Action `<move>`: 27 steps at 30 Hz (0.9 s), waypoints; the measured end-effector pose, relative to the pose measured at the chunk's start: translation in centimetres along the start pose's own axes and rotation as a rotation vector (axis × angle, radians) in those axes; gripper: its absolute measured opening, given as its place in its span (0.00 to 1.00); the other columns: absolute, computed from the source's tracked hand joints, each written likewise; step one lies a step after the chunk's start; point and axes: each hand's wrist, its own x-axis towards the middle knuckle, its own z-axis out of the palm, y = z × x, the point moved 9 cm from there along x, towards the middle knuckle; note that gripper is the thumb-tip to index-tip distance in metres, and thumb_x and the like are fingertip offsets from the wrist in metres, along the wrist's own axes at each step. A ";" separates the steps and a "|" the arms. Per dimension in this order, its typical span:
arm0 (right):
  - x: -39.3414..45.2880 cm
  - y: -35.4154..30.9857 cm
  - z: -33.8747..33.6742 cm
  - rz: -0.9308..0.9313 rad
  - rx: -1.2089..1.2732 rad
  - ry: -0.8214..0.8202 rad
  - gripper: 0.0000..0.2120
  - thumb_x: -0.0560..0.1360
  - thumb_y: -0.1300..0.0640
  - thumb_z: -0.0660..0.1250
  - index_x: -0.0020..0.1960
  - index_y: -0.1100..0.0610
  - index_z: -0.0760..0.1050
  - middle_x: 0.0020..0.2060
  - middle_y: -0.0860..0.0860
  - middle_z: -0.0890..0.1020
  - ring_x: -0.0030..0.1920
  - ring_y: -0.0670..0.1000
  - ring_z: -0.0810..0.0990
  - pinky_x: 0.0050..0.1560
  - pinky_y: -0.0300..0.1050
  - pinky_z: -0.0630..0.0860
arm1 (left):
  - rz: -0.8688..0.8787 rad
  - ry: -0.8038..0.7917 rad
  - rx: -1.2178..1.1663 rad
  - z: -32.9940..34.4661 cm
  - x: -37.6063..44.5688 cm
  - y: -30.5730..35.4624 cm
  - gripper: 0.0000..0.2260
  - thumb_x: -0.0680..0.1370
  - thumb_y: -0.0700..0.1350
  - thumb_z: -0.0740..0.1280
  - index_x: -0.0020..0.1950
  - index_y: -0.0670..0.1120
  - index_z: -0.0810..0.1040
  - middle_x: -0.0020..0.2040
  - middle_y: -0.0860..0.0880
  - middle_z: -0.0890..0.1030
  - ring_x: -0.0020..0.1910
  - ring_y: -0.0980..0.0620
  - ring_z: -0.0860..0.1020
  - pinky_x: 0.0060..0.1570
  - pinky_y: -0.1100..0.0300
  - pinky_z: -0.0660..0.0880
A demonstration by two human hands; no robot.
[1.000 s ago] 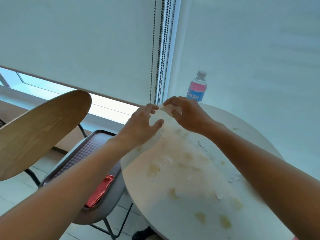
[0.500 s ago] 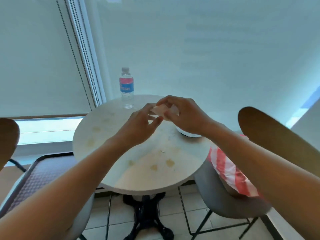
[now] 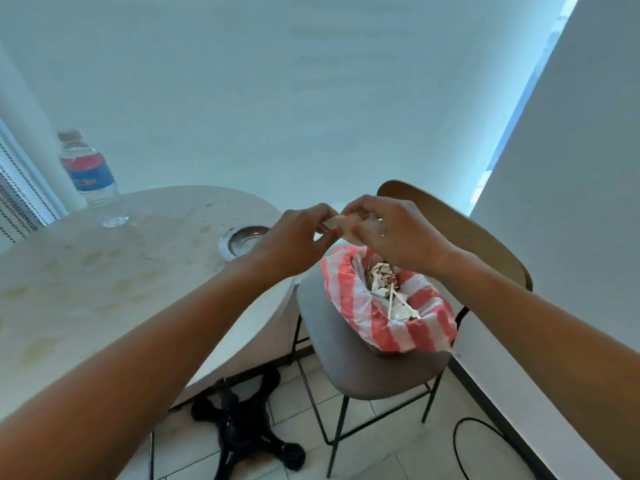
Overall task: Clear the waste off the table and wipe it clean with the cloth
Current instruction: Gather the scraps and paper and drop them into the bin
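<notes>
A pale roller blind fills the background behind a round, stained table [image 3: 114,271]. Near the table's far left edge stands a water bottle [image 3: 89,178], upright; toward its right edge sits a shallow metal dish [image 3: 242,239], possibly an ashtray. Yellowish blotches cover the tabletop, so the wiping looks not yet done; no cloth is in view.

The left hand [image 3: 294,237] pinches one end of a crumpled scrap of paper waste [image 3: 341,223], and the right hand [image 3: 398,233] curls its fingers round the other end. The scrap hangs above the striped red-and-white bag [image 3: 398,323], which sits open on the grey seat of a chair [image 3: 349,362] just beside the table's right edge and already holds crumpled paper and thin sticks.

The scrap looks very light, soft and easily torn, perhaps greasy. A loose fingertip pinch at its edges should do. The bag's thin, floppy rim may fold inward.
</notes>
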 end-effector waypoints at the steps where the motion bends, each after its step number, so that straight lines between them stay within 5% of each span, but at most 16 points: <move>1: -0.2 1.8 -0.6 0.005 -0.010 0.010 0.14 0.75 0.41 0.67 0.53 0.49 0.81 0.44 0.40 0.83 0.48 0.39 0.81 0.46 0.30 0.73 | 0.010 -0.019 0.021 1.4 1.0 0.6 0.08 0.80 0.48 0.67 0.57 0.47 0.80 0.50 0.51 0.85 0.51 0.54 0.82 0.51 0.61 0.76; 5: -1.0 10.1 -1.7 0.031 -0.054 0.000 0.07 0.77 0.53 0.71 0.55 0.53 0.82 0.45 0.42 0.83 0.48 0.42 0.81 0.47 0.34 0.74 | -0.001 -0.109 0.112 7.9 4.8 1.7 0.08 0.80 0.49 0.68 0.57 0.48 0.80 0.52 0.49 0.85 0.52 0.49 0.82 0.52 0.50 0.79; 13: -3.2 22.7 2.8 0.161 -0.042 -0.188 0.07 0.78 0.56 0.70 0.55 0.52 0.81 0.47 0.46 0.84 0.48 0.47 0.82 0.49 0.50 0.82 | -0.162 -0.301 0.178 21.0 7.7 -1.9 0.07 0.78 0.50 0.65 0.52 0.49 0.79 0.50 0.48 0.83 0.50 0.46 0.81 0.49 0.48 0.78; 18: -4.1 27.2 6.5 0.172 -0.063 -0.262 0.09 0.77 0.64 0.68 0.56 0.56 0.81 0.50 0.49 0.84 0.51 0.48 0.80 0.53 0.45 0.78 | -0.250 -0.410 0.144 26.6 7.2 -5.0 0.09 0.80 0.45 0.63 0.59 0.46 0.78 0.55 0.44 0.82 0.55 0.43 0.80 0.54 0.46 0.76; 22: -5.0 30.0 8.2 0.234 -0.060 -0.308 0.12 0.79 0.63 0.66 0.61 0.55 0.80 0.54 0.50 0.84 0.56 0.48 0.81 0.53 0.34 0.73 | -0.268 -0.437 0.124 28.6 6.8 -6.2 0.12 0.81 0.46 0.62 0.63 0.49 0.77 0.59 0.47 0.82 0.57 0.46 0.79 0.55 0.48 0.76; 27: -5.6 30.7 8.3 0.281 -0.049 -0.343 0.21 0.79 0.45 0.63 0.69 0.52 0.75 0.65 0.48 0.80 0.67 0.46 0.75 0.68 0.45 0.73 | -0.228 -0.426 0.155 29.0 6.5 -6.5 0.17 0.80 0.51 0.63 0.69 0.53 0.72 0.65 0.48 0.77 0.61 0.47 0.77 0.59 0.47 0.75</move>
